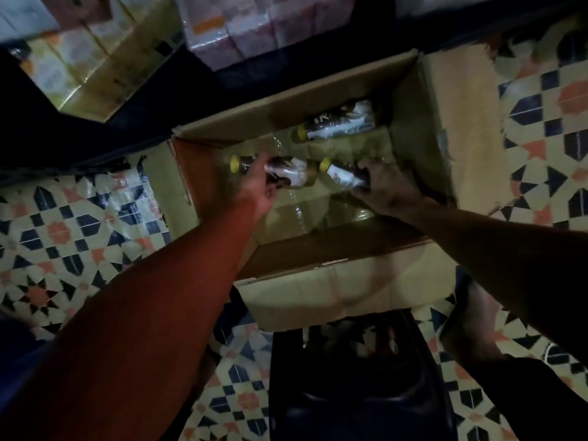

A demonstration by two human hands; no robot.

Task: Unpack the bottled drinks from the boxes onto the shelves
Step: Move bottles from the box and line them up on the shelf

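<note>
An open cardboard box (442,100) stands on the tiled floor in front of me, flaps spread. Inside lie three dark bottles with yellow caps. My left hand (259,186) grips the left bottle (286,173) round its body, cap pointing left. My right hand (386,186) grips the middle bottle (342,176) by its lower end. A third bottle (337,124) lies untouched at the far side of the box. Clear plastic wrap lines the box bottom.
Dark shelving (133,132) runs along the top, holding shrink-wrapped packs of cartons (79,58) and pinkish packs (261,23). A dark stool or seat (359,383) sits below the box's near flap. Patterned floor tiles (73,237) lie on both sides.
</note>
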